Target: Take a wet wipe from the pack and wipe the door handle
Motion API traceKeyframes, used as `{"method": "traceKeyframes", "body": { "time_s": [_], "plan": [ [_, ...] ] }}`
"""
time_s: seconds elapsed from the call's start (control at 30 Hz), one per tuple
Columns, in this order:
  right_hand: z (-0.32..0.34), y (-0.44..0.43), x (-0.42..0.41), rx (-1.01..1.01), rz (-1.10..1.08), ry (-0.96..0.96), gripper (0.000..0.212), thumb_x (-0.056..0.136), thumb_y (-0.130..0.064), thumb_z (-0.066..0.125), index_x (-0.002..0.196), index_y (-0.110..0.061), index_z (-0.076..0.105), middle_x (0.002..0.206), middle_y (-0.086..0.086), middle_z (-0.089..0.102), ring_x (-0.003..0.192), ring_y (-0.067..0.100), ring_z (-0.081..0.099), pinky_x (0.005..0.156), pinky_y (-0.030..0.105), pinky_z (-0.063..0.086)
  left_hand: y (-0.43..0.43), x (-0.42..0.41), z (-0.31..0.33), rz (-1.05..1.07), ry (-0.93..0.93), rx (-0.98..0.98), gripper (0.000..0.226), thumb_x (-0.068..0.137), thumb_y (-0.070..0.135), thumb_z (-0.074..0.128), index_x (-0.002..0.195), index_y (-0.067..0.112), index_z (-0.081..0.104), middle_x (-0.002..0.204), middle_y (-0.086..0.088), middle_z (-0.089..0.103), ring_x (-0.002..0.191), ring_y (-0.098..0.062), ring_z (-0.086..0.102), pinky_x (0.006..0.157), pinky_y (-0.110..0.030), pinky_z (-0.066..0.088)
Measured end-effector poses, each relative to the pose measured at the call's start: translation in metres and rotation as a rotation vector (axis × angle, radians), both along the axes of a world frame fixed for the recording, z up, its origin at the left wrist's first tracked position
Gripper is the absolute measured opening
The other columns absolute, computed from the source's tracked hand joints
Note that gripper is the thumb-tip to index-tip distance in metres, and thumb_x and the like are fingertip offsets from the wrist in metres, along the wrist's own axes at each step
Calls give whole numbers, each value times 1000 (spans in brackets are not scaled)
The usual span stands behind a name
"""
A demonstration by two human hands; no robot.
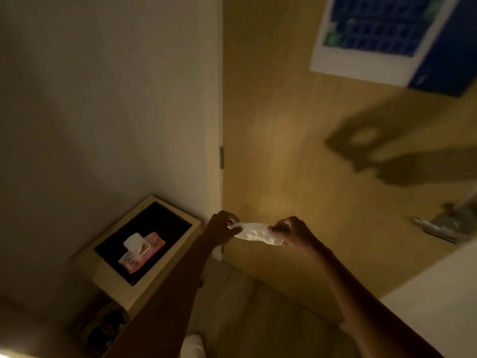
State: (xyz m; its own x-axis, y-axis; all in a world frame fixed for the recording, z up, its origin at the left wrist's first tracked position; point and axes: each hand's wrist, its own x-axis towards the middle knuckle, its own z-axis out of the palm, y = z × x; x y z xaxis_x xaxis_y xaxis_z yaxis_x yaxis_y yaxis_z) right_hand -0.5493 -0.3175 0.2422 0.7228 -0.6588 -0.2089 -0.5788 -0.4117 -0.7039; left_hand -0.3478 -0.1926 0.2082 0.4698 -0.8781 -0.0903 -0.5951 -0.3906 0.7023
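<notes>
White wet wipe (254,230) stretched crumpled in mid-air, pink pack (140,250) open on cabinet, blurred door handle (438,227).

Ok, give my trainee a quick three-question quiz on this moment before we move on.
1. True or false: the wipe is stretched between both hands.
2. Where is the pack? A) on the floor B) on the small cabinet C) in the left hand
3. Fill in: the door handle lies to the ____ of the right hand.

Key: 1 true; 2 B; 3 right
</notes>
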Motion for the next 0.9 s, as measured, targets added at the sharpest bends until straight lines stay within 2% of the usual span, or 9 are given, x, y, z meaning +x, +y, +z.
{"method": "traceKeyframes", "body": {
  "time_s": [0.1,0.2,0.3,0.37,0.47,0.67,0.73,0.8,0.9],
  "plan": [
    [15,-8,-55,28,-96,-3,27,89,-36,66,91,-9,69,78,1,67,69,11,63,60,18,44,-26,-41,20,-95,11,-24,38,86,33,68,109,3,70,112,-13,70,100,-26,68,79,-25,47],
    [25,-16,-98,37,-153,10,27,90,-33,65,79,-8,64,73,4,63,66,14,59,63,20,44,-49,-76,41,-231,34,-53,36,88,29,66,93,-6,71,91,-22,72,79,-29,67,70,-25,42],
    [32,-21,-132,65,-264,0,10,87,-28,69,87,-18,67,80,-3,67,69,8,62,60,14,43,-72,-101,57,-325,25,-29,35,89,26,66,109,-3,69,106,-20,71,93,-32,69,70,-18,45],
    [35,-25,-150,119,-317,-55,22,84,-24,73,104,-14,69,94,0,69,80,12,66,64,17,48,-86,-115,64,-376,83,-8,36,89,24,67,117,1,66,112,-19,70,92,-33,69,63,-13,49],
    [42,-28,-171,162,-375,-101,26,82,-24,75,106,-17,68,105,4,69,94,19,65,84,32,53,-102,-134,75,-405,244,11,35,89,18,67,121,6,64,116,-12,67,94,-27,68,74,-29,58],
    [48,-35,-189,255,-457,-223,32,83,-58,63,100,-31,66,110,-3,64,103,16,59,91,34,46,-135,-153,85,-510,331,-13,23,89,22,66,111,22,70,108,6,67,90,-6,65,64,-17,58],
    [50,-36,-190,223,-482,-240,24,86,-57,60,99,-38,65,107,-9,62,101,14,58,89,33,46,-143,-157,88,-557,322,-12,22,89,23,65,110,26,70,103,13,65,91,-3,64,62,-14,56],
    [52,-37,-189,170,-481,-249,13,88,-50,61,97,-41,67,97,-13,64,93,9,60,79,24,46,-151,-160,91,-576,278,-25,22,90,24,63,112,25,70,104,11,65,91,-8,65,68,-18,57],
    [55,-39,-189,153,-478,-311,12,90,-33,65,98,-29,72,94,-7,72,93,12,67,77,20,49,-162,-164,97,-556,206,-97,26,90,30,63,114,21,69,108,4,69,97,-14,65,86,-27,52]
  ]
}}
